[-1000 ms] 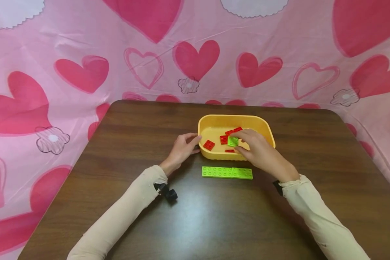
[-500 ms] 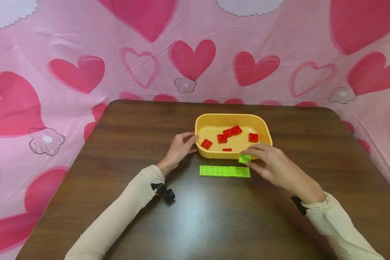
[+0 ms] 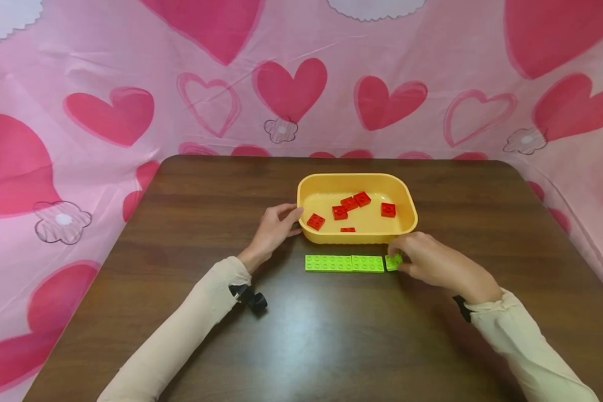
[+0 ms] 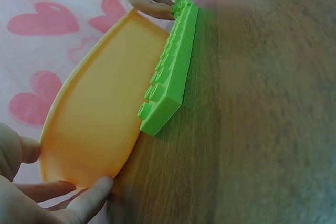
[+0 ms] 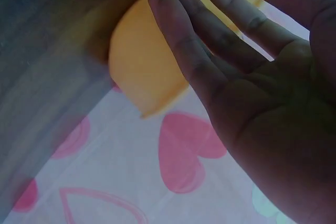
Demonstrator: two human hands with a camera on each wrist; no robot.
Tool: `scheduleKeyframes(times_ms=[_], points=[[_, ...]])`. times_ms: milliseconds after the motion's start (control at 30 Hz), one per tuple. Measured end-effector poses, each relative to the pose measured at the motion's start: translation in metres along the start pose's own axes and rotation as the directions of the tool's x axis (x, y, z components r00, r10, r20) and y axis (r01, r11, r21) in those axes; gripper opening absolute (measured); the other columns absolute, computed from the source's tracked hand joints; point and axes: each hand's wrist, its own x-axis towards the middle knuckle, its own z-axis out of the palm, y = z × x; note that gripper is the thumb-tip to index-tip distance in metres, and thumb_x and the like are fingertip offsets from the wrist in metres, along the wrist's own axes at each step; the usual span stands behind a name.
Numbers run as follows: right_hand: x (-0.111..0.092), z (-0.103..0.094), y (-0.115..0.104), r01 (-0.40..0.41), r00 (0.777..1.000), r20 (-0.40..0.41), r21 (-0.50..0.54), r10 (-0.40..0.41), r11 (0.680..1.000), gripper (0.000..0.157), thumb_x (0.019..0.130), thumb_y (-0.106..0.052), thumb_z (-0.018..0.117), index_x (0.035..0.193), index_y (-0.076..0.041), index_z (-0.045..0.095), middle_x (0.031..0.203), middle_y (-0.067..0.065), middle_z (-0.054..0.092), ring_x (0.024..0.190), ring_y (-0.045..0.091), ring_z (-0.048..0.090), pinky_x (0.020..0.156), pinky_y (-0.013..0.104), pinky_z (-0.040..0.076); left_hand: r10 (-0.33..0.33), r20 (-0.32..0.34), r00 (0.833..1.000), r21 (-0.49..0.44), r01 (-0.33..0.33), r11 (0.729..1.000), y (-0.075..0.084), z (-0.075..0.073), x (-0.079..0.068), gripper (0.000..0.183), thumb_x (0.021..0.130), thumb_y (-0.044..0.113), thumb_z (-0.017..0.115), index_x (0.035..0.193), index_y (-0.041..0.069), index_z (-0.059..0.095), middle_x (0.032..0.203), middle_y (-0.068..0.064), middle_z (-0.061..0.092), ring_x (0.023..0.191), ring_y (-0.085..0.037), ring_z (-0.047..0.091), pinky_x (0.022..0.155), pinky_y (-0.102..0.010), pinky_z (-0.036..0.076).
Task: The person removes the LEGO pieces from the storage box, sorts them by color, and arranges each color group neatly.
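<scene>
My right hand (image 3: pixel 434 265) pinches a small square green toy brick (image 3: pixel 393 262) at the table surface. This brick lies just right of a row of two green bricks (image 3: pixel 344 263), with a narrow dark gap between. In the right wrist view the pinched brick is mostly cut off at the top edge. My left hand (image 3: pixel 271 231) grips the left end of a yellow plastic bin (image 3: pixel 352 238), its digits on the rim and outer wall. In the left wrist view the green row (image 4: pixel 170 74) runs along the bin's near side, studs visible.
Several red bricks (image 3: pixel 362 199) lie scattered inside the bin, one of them near its right end. The brown wooden table (image 3: pixel 291 335) extends all around. A pink cloth with hearts (image 3: pixel 291 89) hangs behind it.
My right hand has lifted the green square brick out of the bin, over its front rim, and down to the right end of the green row. My left hand stays at the bin.
</scene>
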Motion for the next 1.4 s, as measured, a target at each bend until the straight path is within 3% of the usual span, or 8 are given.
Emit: scheduleKeyframes(times_ms=[200,533,700,867,1033,1133,1267,1400], points=[[0.005,0.009,0.001,-0.038,0.998,0.049,0.011,0.037,0.999,0.023,0.075,0.004,0.083,0.081,-0.009,0.065,0.074,-0.003,0.057,0.068,0.014,0.051,0.060,0.024,0.048,0.005,0.006,1.000,0.008,-0.005,1.000,0.001,-0.001,0.000,0.045,0.102,0.022,0.059,0.137,-0.006,0.053,0.131,-0.021,0.057,0.115,-0.032,0.063,0.088,-0.037,0.059],[0.002,0.008,-0.003,-0.090,0.994,0.065,0.020,0.088,0.996,0.025,0.076,0.007,0.079,0.083,-0.010,0.062,0.075,-0.001,0.054,0.067,0.014,0.049,0.056,0.023,0.046,-0.013,0.029,1.000,-0.001,0.013,1.000,-0.002,-0.002,0.002,0.048,0.102,0.024,0.060,0.140,-0.004,0.051,0.135,-0.022,0.055,0.119,-0.034,0.061,0.094,-0.042,0.056],[0.002,0.005,-0.009,-0.095,0.994,0.056,-0.005,0.095,0.995,0.020,0.077,0.001,0.081,0.084,-0.010,0.065,0.076,-0.002,0.057,0.068,0.014,0.051,0.058,0.025,0.048,-0.026,0.030,0.999,-0.019,0.027,0.999,-0.001,-0.002,0.004,0.046,0.103,0.020,0.058,0.140,-0.007,0.050,0.136,-0.025,0.054,0.120,-0.036,0.060,0.094,-0.044,0.056],[-0.003,-0.004,-0.015,-0.049,0.999,-0.007,0.026,0.049,0.998,0.018,0.079,-0.006,0.083,0.087,-0.011,0.068,0.078,-0.006,0.061,0.069,0.014,0.054,0.062,0.025,0.052,-0.004,0.021,1.000,-0.011,0.004,1.000,-0.004,-0.002,0.005,0.045,0.102,0.021,0.059,0.137,-0.007,0.053,0.132,-0.024,0.057,0.117,-0.035,0.062,0.092,-0.041,0.057],[-0.005,-0.014,-0.013,-0.007,0.992,-0.121,0.085,0.017,0.996,0.015,0.082,-0.007,0.081,0.090,-0.012,0.069,0.078,-0.008,0.063,0.069,0.011,0.055,0.063,0.023,0.056,0.000,0.007,1.000,-0.001,0.000,1.000,-0.003,0.000,0.004,0.044,0.102,0.023,0.060,0.135,-0.005,0.055,0.130,-0.021,0.059,0.114,-0.033,0.064,0.088,-0.038,0.059],[-0.003,-0.017,-0.009,-0.019,0.977,-0.212,0.085,0.037,0.996,0.015,0.083,-0.007,0.081,0.094,-0.011,0.070,0.080,-0.005,0.066,0.069,0.011,0.056,0.065,0.024,0.059,-0.001,-0.001,1.000,0.000,0.001,1.000,-0.002,0.001,0.004,0.043,0.101,0.022,0.060,0.134,-0.005,0.056,0.128,-0.021,0.059,0.112,-0.032,0.064,0.087,-0.037,0.059],[0.002,-0.018,0.001,-0.058,0.939,-0.337,0.031,0.065,0.998,0.014,0.084,-0.006,0.079,0.096,-0.006,0.071,0.080,0.002,0.067,0.067,0.015,0.056,0.063,0.029,0.059,0.005,0.003,1.000,-0.012,-0.005,1.000,-0.003,0.003,0.005,0.044,0.101,0.021,0.060,0.135,-0.006,0.055,0.129,-0.021,0.059,0.113,-0.032,0.064,0.087,-0.036,0.059],[0.012,-0.016,0.010,-0.095,0.912,-0.400,-0.003,0.086,0.995,0.013,0.086,-0.004,0.075,0.097,-0.002,0.070,0.084,0.009,0.067,0.072,0.024,0.058,0.067,0.040,0.060,0.007,0.005,1.000,-0.024,-0.007,1.000,-0.002,0.005,0.005,0.044,0.101,0.020,0.060,0.135,-0.008,0.055,0.129,-0.022,0.059,0.113,-0.033,0.064,0.087,-0.036,0.059]])
